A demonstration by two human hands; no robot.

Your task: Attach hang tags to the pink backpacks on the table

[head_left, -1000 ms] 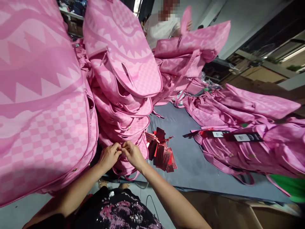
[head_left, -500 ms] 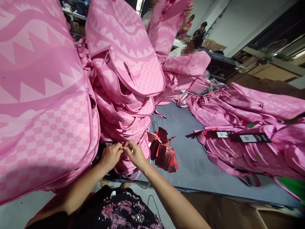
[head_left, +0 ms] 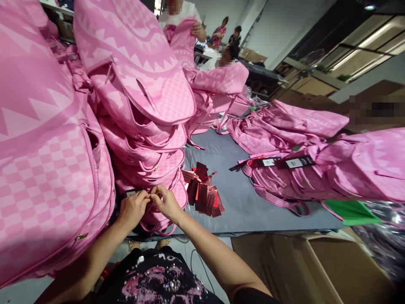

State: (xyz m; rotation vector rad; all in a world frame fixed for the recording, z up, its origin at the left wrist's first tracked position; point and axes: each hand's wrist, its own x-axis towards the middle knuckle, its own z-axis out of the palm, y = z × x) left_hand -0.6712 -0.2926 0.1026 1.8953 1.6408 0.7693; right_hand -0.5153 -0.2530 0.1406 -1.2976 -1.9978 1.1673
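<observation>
My left hand (head_left: 133, 208) and my right hand (head_left: 165, 202) meet fingertip to fingertip at the bottom of a tall stack of pink bags (head_left: 148, 139). Both pinch something small at the lowest bag's edge; I cannot make out what it is. A dark tag (head_left: 131, 193) shows just above my left hand. A heap of red and black hang tags (head_left: 202, 192) lies on the grey table (head_left: 240, 198) right of my right hand.
A big pink bag (head_left: 47, 160) with zigzag and checker print fills the left. More pink bags (head_left: 303, 169) with black labels lie across the right. A green sheet (head_left: 351, 211) and cardboard boxes (head_left: 310, 266) sit at the table's near edge. People handle bags at the back.
The view has swung right, bringing boxes and the green sheet into sight. My hands stay pinched together at the stack's base. The person at the back has shifted a bag.
</observation>
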